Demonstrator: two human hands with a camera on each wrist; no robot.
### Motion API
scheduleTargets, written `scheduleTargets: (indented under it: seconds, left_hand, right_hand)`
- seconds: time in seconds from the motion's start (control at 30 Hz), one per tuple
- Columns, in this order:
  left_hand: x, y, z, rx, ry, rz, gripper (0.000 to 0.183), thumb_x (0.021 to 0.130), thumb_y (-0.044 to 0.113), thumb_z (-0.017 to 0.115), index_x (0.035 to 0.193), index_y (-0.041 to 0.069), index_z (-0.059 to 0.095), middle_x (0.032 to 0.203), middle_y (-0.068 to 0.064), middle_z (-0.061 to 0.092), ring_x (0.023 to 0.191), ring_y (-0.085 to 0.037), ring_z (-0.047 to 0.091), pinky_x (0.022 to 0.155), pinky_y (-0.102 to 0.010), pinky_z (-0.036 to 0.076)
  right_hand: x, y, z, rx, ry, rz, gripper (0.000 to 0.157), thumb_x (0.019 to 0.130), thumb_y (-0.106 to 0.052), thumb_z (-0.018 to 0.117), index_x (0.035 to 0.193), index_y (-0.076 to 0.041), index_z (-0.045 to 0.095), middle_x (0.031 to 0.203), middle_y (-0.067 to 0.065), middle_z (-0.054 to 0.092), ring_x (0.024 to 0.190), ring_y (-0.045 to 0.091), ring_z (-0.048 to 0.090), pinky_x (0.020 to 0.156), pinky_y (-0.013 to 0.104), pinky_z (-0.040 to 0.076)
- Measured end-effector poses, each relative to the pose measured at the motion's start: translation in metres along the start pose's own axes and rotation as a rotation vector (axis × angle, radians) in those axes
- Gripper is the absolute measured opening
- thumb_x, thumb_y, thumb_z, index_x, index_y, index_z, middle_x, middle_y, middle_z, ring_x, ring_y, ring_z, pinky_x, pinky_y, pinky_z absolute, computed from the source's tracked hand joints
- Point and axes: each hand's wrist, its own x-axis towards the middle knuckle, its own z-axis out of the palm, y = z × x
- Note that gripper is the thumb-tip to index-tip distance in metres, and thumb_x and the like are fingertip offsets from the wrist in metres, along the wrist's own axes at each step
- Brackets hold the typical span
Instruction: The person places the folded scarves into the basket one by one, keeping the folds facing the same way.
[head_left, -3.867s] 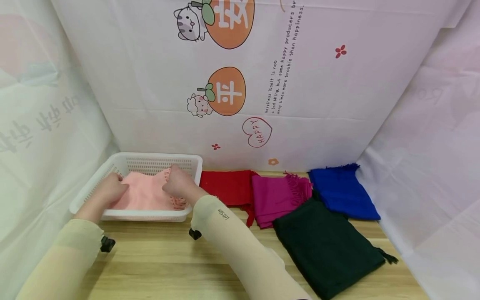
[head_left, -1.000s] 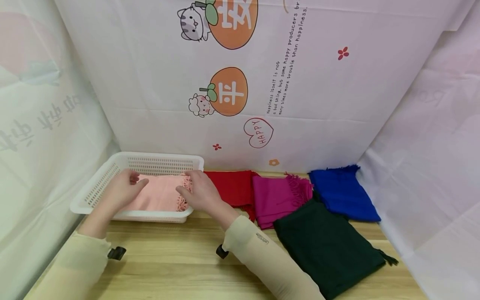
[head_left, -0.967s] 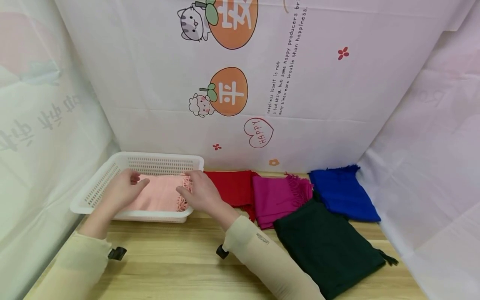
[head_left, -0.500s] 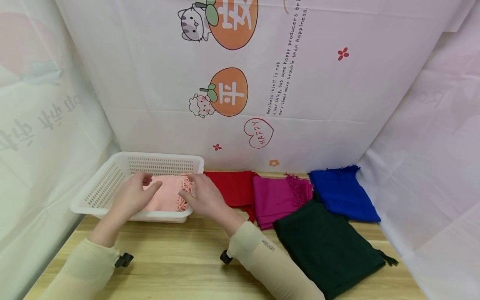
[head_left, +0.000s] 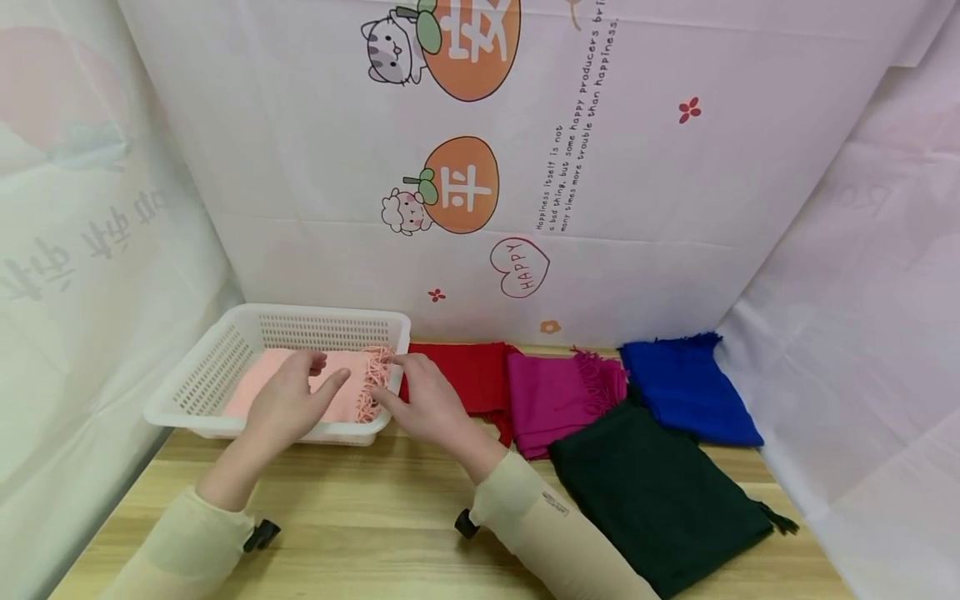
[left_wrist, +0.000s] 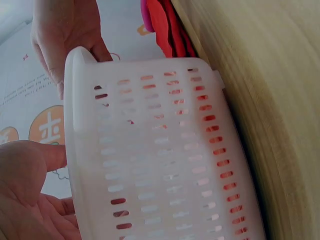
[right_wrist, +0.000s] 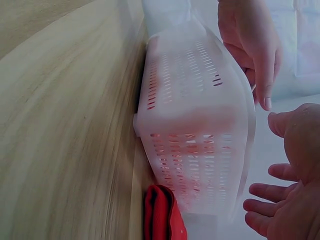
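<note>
In my head view the white sheet (head_left: pixel 622 150) at the back carries most of the writing, turned sideways: "Happiness itself is not a bad thing, but some happy producers bri…", cut off at the top edge, then "many times more trouble than happiness". Below it, a heart (head_left: pixel 519 267) says "HAPPY"; I read 安 on the upper orange (head_left: pixel 476 54) and 平 on the lower one. The lettering on the right sleeve (head_left: pixel 551 521) is too small for me.

The surface (head_left: pixel 360 517) is pale, grained wood, with white sheets walling it left and right. The pink cloth (head_left: pixel 253 377) lies flat inside the white basket (head_left: pixel 187 418), fringe toward the right end. I see the left hand (head_left: pixel 288 404) above it and the right hand (head_left: pixel 431 402) by the right rim, both loosely spread, gripping nothing; contact with the rim I can't tell. Red, magenta, dark green and blue cloths lie folded to the right.
</note>
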Motion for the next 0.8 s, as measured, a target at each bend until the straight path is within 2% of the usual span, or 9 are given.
scheduleTargets:
  seconds: [0.27, 0.5, 0.8]
  left_hand:
    - [-0.007, 0.013, 0.008, 0.008, 0.027, 0.039, 0.074, 0.112, 0.056, 0.061, 0.146, -0.011, 0.058, 0.14, -0.031, 0.066, 0.128, -0.05, 0.065, 0.103, -0.068, 0.054]
    - [-0.013, 0.024, 0.015, -0.006, 0.019, 0.047, 0.07, 0.111, 0.049, 0.067, 0.146, -0.01, 0.057, 0.143, -0.03, 0.065, 0.133, -0.05, 0.063, 0.106, -0.067, 0.052]
    - [-0.019, 0.033, 0.029, 0.008, 0.042, 0.094, 0.063, 0.109, 0.042, 0.072, 0.144, -0.009, 0.059, 0.143, -0.028, 0.066, 0.132, -0.048, 0.064, 0.104, -0.066, 0.055]
  right_hand:
    - [-0.01, 0.009, -0.006, -0.028, -0.004, -0.001, 0.068, 0.108, -0.044, 0.074, 0.159, -0.007, 0.052, 0.158, 0.009, 0.056, 0.143, 0.026, 0.056, 0.118, 0.045, 0.052]
    - [-0.021, 0.019, -0.014, -0.074, -0.007, -0.009, 0.068, 0.108, -0.043, 0.073, 0.16, -0.005, 0.051, 0.158, 0.011, 0.057, 0.144, 0.028, 0.056, 0.119, 0.045, 0.051]
    - [-0.034, 0.028, -0.022, -0.06, 0.013, -0.021, 0.068, 0.107, -0.041, 0.076, 0.159, -0.005, 0.052, 0.158, 0.012, 0.057, 0.145, 0.031, 0.055, 0.119, 0.049, 0.051]
